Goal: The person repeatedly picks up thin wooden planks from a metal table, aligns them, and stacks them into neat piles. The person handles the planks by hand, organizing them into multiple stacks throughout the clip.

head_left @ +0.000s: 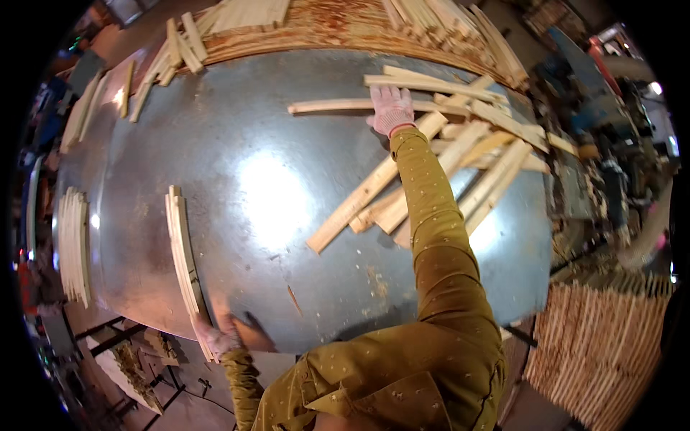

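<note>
So the right hand (392, 108) is nearest the long wooden strip (327, 105), which runs left-right across the table (215, 129), partly hidden behind it; fingers outstretched, can't tell if they're gripping. Left hand (220, 337) is at the strip bundle's (184, 251) near end, grip too blurry to call.

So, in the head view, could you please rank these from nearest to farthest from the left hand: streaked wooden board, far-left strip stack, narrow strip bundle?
From the left hand:
1. Narrow strip bundle: right at the hand, which overlaps its lower end.
2. Far-left strip stack: off to the left.
3. Streaked wooden board: across the table's far side.
</note>
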`<state>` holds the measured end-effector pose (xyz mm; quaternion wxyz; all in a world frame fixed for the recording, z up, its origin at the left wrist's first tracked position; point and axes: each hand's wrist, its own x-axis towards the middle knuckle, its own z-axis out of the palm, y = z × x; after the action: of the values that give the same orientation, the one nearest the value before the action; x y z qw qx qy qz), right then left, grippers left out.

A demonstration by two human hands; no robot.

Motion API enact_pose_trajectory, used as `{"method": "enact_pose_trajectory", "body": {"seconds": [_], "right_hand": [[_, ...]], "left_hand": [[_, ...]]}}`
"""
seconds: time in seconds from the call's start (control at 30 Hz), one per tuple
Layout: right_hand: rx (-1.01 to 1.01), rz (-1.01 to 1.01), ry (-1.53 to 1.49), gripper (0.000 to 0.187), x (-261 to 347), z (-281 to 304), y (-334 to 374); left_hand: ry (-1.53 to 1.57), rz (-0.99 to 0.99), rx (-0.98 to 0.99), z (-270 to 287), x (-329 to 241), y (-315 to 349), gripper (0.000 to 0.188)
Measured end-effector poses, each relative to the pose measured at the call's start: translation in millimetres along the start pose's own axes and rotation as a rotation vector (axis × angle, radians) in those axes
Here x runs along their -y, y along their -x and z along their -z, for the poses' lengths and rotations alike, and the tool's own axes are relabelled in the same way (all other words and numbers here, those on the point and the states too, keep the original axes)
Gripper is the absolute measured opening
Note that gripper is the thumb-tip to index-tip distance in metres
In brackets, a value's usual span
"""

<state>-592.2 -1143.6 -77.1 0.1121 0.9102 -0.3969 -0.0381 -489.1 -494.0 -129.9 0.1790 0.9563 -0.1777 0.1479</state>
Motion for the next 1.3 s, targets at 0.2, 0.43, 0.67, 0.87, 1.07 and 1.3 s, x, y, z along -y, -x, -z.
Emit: {"method": "enact_pose_trajectory", "body": {"seconds": [0.2,0.43,0.67,0.87,1.07,1.3], "right_hand": [[0.112,0.104,-0.068,0.026,19.7,-27.1,-27.0],[-0.53,0.313,-0.802,0.039,107.4,183.6,88.1],[-0.073,0.688,-0.481,0.079,45.4,87.5,102.9],[0.522,0.615,0.076,0.085,20.0,27.7,151.7],[0.025,0.541,-0.439,0.091,87.9,72.8,143.4],[0.245,0.321,-0.599,0.041,270.7,29.6,113.7]], "left_hand": [[0.605,0.184,0.603,-19.9,-172.3,14.0,0.063],[1.398,-0.094,0.434,-44.3,-326.9,-52.1,0.074],[1.039,0.28,0.605,-23.6,-297.8,-44.7,0.036],[-0.05,0.295,0.629,0.5,-124.4,-53.4,0.046],[-0.344,0.25,0.394,10.2,7.9,-60.6,0.068],[-0.143,0.409,0.703,11.7,24.4,-105.1,0.102]]}}
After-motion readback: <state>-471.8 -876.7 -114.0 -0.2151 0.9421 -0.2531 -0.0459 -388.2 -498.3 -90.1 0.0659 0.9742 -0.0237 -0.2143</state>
